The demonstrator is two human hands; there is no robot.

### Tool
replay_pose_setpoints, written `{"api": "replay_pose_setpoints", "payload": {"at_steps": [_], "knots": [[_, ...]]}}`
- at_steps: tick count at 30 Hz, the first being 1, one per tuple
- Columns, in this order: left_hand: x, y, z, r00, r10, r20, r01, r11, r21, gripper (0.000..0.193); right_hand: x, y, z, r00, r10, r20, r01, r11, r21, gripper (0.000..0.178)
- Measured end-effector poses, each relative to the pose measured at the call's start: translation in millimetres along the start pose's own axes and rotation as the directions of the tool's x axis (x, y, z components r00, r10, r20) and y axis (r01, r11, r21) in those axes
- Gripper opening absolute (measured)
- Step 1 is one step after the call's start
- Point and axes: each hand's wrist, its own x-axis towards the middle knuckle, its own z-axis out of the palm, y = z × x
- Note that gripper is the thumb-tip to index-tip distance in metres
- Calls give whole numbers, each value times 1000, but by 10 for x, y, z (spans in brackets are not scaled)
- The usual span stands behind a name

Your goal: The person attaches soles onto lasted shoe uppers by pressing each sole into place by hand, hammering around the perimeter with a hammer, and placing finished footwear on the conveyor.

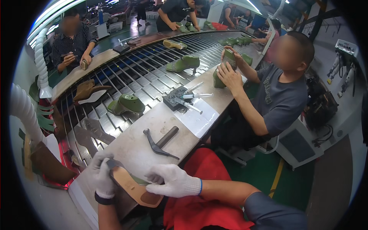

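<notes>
My left hand (102, 174), in a white knit glove, grips the dark toe end of an upturned shoe (132, 188). Its tan underside faces up, with a darker patch at the heel end and a bit of green along the side. At that heel end my right hand (170, 181), also gloved, has its fingers curled in and the thumb against the shoe's edge; what lies under the fingers is hidden. Just beyond, a hammer (157, 145) with a dark curved head lies on the worktable (130, 132).
Beyond runs a slatted conveyor (153, 80) carrying green heeled shoes (183, 64) and a brown shoe piece (90, 92). Syringes (193, 96) lie by a black block (175, 97) on white paper. At right a co-worker (268, 88) holds a green shoe. White hoses (28, 111) hang at left.
</notes>
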Motion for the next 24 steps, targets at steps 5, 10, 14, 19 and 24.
{"api": "replay_pose_setpoints", "payload": {"at_steps": [5, 10, 14, 19, 24], "knots": [[-46, 142, 136, 996, -89, 0, 88, 979, -183, 16, 693, -669, -37, 979, -200, -46, 191, 970, -151, 47], [-149, 121, -64, 1000, 10, 6, -10, 1000, 2, 25, 1053, -658, 184, 810, -522, 266, 570, 807, -154, 38], [-224, 242, 44, 998, -14, -58, 26, 976, 215, 64, 614, -801, 62, 742, -629, 231, 661, 630, -406, 39], [-66, 178, 167, 1000, -4, -9, 4, 1000, -19, 96, 529, -693, -40, 708, -616, 345, 696, 531, -483, 55], [-154, 234, 269, 977, -206, -47, 199, 973, -116, 108, 717, -361, 77, 667, -680, 304, 722, 490, -488, 64]]}}
